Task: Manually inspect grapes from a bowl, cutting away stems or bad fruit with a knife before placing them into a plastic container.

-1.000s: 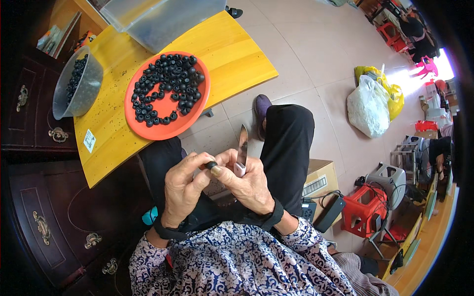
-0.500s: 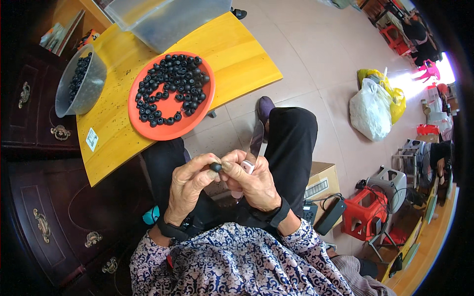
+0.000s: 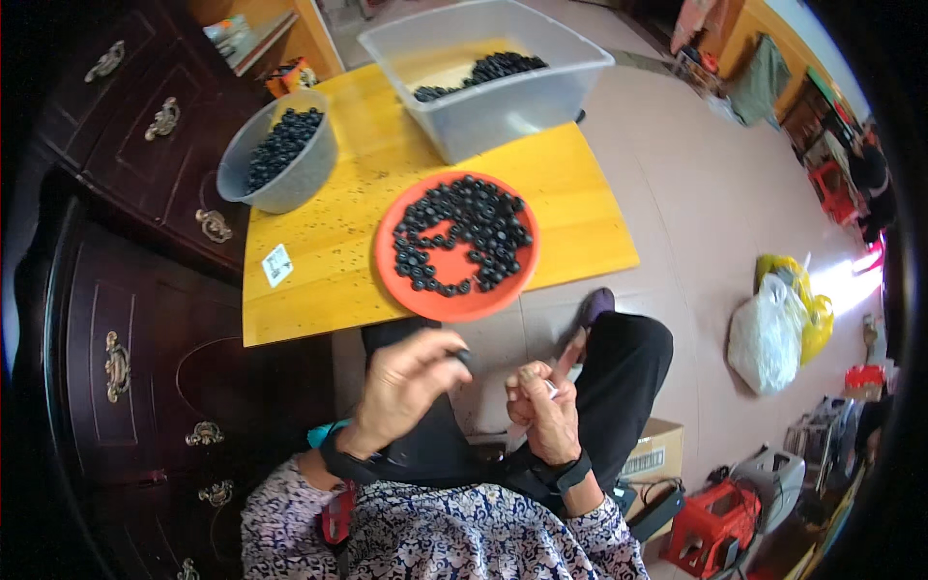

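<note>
A small dark round piece (image 3: 463,358) is pinched at the fingertips of the left hand (image 3: 401,391), which is raised above the lap with its fingers closed on the piece. The right hand (image 3: 541,411) is held just beside it, apart from it by a narrow gap, and is curled shut around a slim tool (image 3: 551,389) whose light tip is seen between the fingers; what kind of tool it is cannot be made out with certainty. The piece lies to the left of the tool tip, and the left hand is the nearer of the two to the table. Beyond the hands, at the near edge of the yellow wooden table (image 3: 319,290), an orange plate (image 3: 391,232) is set, heaped with many like dark pieces. At the table's far left corner a grey bowl (image 3: 300,188) is filled with more of them, and at the far right corner a clear plastic tub (image 3: 527,101) is seen with a smaller heap inside. A small white label (image 3: 277,265) lies near the table's left edge. Dark wooden drawers (image 3: 126,319) stand to the left, and plastic bags (image 3: 778,329) rest on the tiled floor to the right.
</note>
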`<action>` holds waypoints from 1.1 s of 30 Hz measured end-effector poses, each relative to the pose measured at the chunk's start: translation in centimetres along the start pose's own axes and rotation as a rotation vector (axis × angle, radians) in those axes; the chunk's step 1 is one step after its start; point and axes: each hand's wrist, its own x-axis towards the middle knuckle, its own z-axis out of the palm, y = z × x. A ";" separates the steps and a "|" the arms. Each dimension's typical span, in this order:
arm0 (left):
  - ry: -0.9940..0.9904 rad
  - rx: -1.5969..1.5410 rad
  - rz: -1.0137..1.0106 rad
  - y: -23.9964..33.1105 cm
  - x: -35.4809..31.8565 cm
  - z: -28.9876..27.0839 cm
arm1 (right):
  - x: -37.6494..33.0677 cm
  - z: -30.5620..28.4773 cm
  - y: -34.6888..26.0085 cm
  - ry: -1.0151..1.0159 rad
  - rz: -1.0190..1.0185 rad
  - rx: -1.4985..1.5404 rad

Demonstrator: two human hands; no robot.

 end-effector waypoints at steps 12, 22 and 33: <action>0.623 0.833 0.404 7.6 16.0 -21.8 | 3.5 -2.9 2.7 -0.014 0.043 0.099; -0.247 0.995 0.602 1.4 10.2 -3.9 | 3.2 -3.5 2.7 0.027 0.035 0.117; -0.307 1.093 0.633 0.5 11.8 -3.8 | 2.8 -3.6 2.8 0.037 0.052 0.101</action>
